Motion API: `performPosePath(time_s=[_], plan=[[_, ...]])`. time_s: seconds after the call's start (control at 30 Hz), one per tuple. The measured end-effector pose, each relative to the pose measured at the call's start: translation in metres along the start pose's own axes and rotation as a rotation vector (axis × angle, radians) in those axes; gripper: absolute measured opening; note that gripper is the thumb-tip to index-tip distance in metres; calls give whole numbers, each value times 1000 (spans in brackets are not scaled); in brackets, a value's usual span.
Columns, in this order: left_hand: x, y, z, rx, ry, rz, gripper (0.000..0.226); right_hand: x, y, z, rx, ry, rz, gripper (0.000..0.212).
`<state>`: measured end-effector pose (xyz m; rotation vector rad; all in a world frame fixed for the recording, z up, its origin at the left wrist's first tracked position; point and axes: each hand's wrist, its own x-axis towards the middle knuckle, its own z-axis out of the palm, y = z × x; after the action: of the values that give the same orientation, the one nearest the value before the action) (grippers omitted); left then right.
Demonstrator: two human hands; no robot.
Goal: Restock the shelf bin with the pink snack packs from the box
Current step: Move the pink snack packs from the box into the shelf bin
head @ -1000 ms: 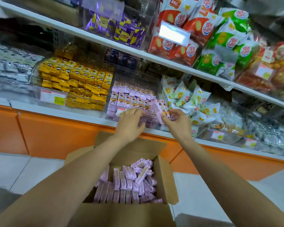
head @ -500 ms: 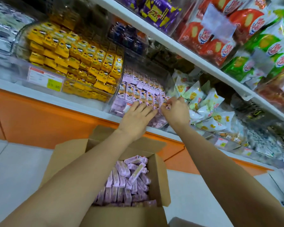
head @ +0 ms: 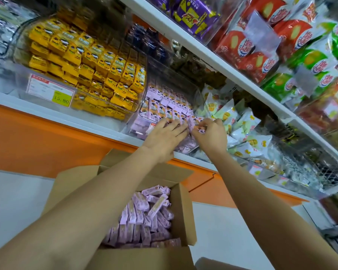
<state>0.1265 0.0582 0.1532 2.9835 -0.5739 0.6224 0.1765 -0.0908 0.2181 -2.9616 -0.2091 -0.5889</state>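
Right, left hand [head: 165, 133] lies flat on the pink snack packs [head: 164, 107] in the shelf bin [head: 136, 128], right hand [head: 211, 138] seemingly pinches a few at its edge, and the box [head: 183, 213] holds plenty more.

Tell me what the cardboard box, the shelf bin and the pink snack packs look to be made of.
Cardboard box: plain brown cardboard, matte, with folded flaps.
Shelf bin: clear rigid plastic, possibly acrylic. It is glossy, and the packs show through its wall.
Pink snack packs: probably thin printed plastic film wrappers, with a slight sheen and soft creases. The view is too blurred to be sure.
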Motion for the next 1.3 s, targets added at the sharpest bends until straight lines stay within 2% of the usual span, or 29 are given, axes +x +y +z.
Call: performPosePath(time_s=[0.17,0.4,0.57,0.7,0.83,0.9,0.97,1.07,1.13,1.2,1.3], plan=[[5,2,-2,-27,-16,-29,54,3,1,3,-5,21,15,33],[3,4,0,-77,12,-84,58,2,1,23,20,-18,-67,37],[3,5,3,-77,21,-97,56,-24,16,25,-12,27,-218,49],[3,6,3,-75,30,-104,55,-36,21,35,-19,-73,-203,61],[4,7,5,-73,23,-104,52,-28,18,34,-44,-161,-178,55],[4,8,1,-89,17,-105,54,-30,18,32,30,-184,-174,56],[-2,7,-1,-154,71,-114,56,-43,21,31,172,-110,-204,53],[-33,4,8,-132,264,-82,55,-77,23,29,412,114,-296,33],[-65,6,27,-109,367,-114,51,-104,23,37,486,147,-356,27],[-101,11,51,-122,372,-201,50,-128,26,58,488,14,-396,26],[-150,13,95,-128,99,-341,54,-159,39,112,465,-337,-338,29]])
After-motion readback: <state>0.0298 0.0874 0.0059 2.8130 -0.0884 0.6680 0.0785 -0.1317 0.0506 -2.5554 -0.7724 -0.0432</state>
